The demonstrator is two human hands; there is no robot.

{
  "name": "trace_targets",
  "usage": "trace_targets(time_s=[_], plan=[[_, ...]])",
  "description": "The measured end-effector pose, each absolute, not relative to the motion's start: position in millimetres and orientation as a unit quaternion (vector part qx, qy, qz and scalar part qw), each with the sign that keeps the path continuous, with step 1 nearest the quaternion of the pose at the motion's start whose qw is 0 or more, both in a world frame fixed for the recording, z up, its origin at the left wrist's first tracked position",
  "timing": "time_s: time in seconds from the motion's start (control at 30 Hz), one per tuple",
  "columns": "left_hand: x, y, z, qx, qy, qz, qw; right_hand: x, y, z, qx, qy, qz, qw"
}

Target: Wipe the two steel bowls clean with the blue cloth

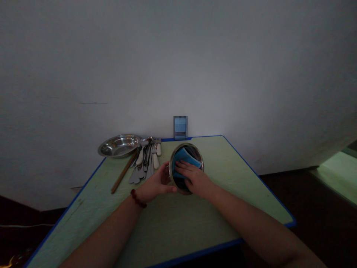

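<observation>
The dim light left the cutlery (145, 160) at the far left hard to sort out, and a blurred blue patch (180, 127) stood against the wall. The left hand (156, 185) gripped the near left side of the metal bowl (195, 150). The right hand (195, 178) lay flat, fingers spread, pressing a blue cloth (187, 159) inside the bowl, mid-table.

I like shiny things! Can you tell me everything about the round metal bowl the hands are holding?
The metal bowl is round, shiny steel with a thin bright rim. It is tipped up on the green table so its open side faces the camera. A blue cloth lies inside it. The left hand grips its left edge, and the right hand presses the cloth into it. Cutlery lies to its left.
</observation>
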State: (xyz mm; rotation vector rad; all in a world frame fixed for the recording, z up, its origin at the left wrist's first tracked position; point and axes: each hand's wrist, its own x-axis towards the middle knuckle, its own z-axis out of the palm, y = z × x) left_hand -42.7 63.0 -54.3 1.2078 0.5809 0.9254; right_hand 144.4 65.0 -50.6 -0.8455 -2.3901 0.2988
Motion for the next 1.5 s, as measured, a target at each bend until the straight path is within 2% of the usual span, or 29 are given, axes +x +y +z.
trace_targets(time_s=[1.5], plan=[[-42.8,59.9,-50.9,0.530,0.252,0.433,0.684,144.9,63.7,-49.1,-0.316,-0.901,0.105,0.277]])
